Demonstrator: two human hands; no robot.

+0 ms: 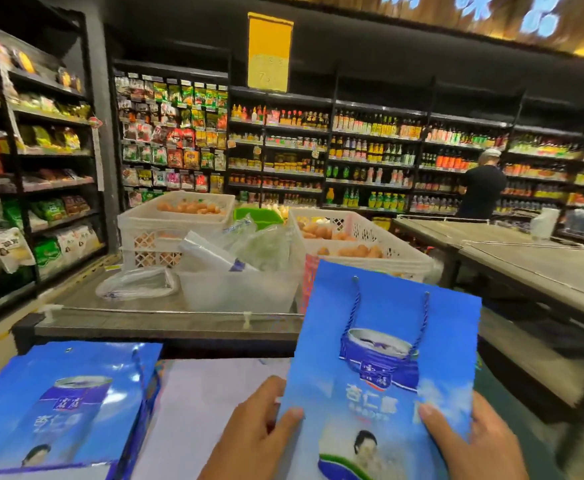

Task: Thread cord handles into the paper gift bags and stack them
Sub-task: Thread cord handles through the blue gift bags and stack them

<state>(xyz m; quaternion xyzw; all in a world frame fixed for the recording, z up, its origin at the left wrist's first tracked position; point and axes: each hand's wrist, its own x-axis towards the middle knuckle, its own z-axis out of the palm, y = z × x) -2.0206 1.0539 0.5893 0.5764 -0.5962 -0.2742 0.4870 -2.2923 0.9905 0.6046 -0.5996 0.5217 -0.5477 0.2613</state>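
Observation:
I hold a flat blue paper gift bag [390, 344] upright in front of me, printed with a can and a portrait. A twisted blue cord handle [356, 303] hangs in a loop from two holes near its top edge. My left hand [249, 434] grips the bag's lower left edge, thumb on the front. At the lower right edge my right hand [470, 441] grips it the same way. A stack of matching blue bags [58, 403] lies flat at the lower left, cord on the top one.
A pale work surface [207, 410] lies under my hands. Behind it a low table [166, 323] carries white crates [166, 230] of eggs and a clear bin [238, 289] of plastic bags. Grey display tables [525, 268] stand right. A person [480, 188] faces the far shelves.

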